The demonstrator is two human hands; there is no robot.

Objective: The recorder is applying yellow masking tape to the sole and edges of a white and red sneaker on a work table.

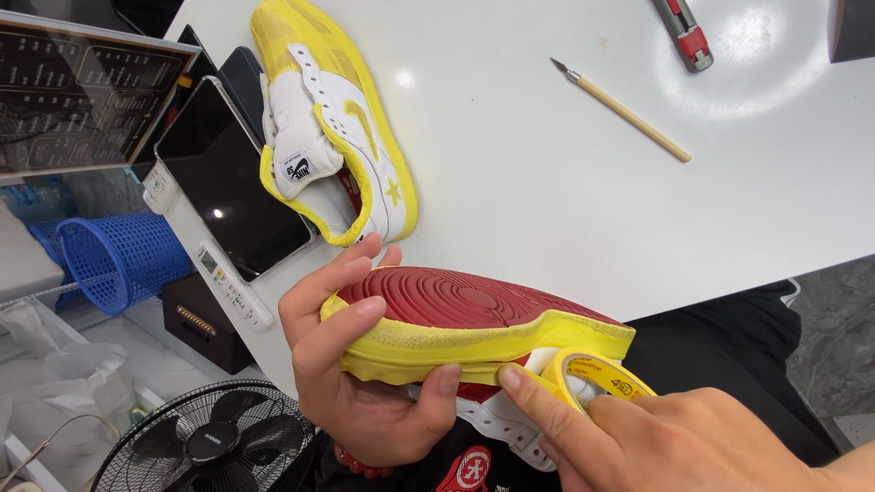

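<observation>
My left hand [351, 364] grips a sneaker [474, 323] turned sole-up, with a red outsole and a midsole covered in yellow tape. Its fingers wrap the toe end and the thumb presses the lower edge. My right hand [656, 437] holds a roll of yellow masking tape [597, 375] against the shoe's side, the index finger pressing the tape onto the midsole. A second sneaker [333, 118], white with yellow tape on its sole and trim, lies on the white table [547, 200] above.
A wooden-handled craft knife [620, 109] and a red-and-grey utility cutter [684, 32] lie on the table at the upper right. Tablets [228, 182] and a white remote [232, 284] sit at the table's left edge. Below left are a blue basket [114, 260] and a black fan [205, 442].
</observation>
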